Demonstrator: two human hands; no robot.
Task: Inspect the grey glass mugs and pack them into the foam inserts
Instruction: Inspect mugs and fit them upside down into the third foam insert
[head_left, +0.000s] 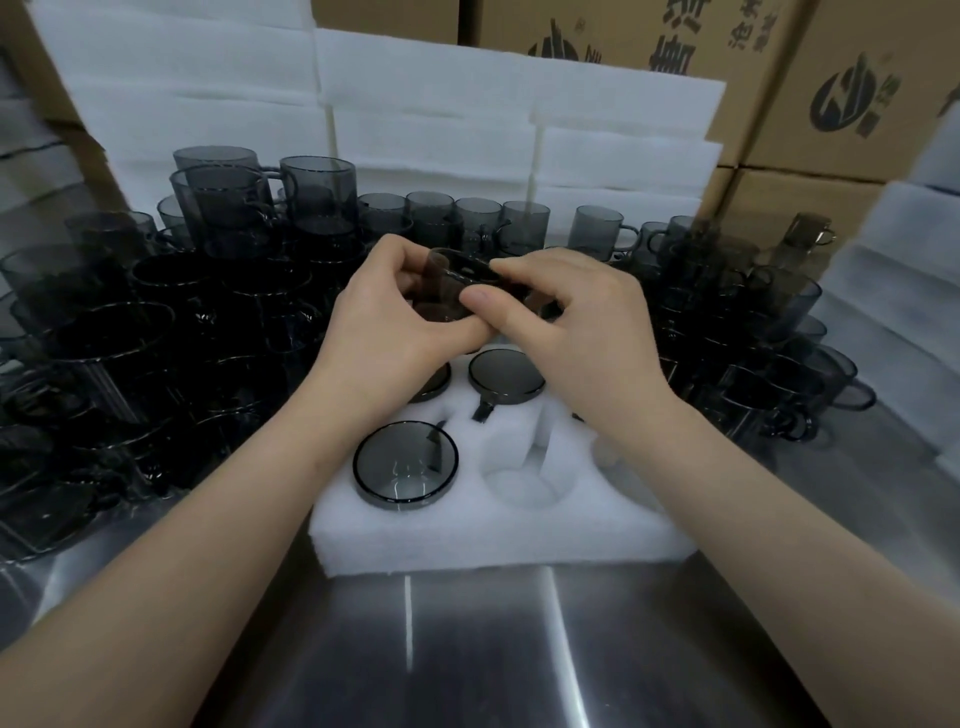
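I hold one grey glass mug (448, 285) in both hands above the far part of a white foam insert (493, 530). My left hand (387, 325) grips its left side with curled fingers. My right hand (566, 322) pinches its right side between thumb and fingers. Three mugs sit upside down in the insert's holes: one at the near left (405, 465), one in the middle (506, 375), and one (435, 383) partly hidden under my left wrist. A near hole (524, 480) holds nothing.
Several loose grey mugs crowd the steel table (467, 649) on the left (156, 332), behind (457, 215) and on the right (753, 332). White foam sheets (467, 114) stand stacked at the back, with cardboard boxes (831, 93) behind and more foam at the right edge.
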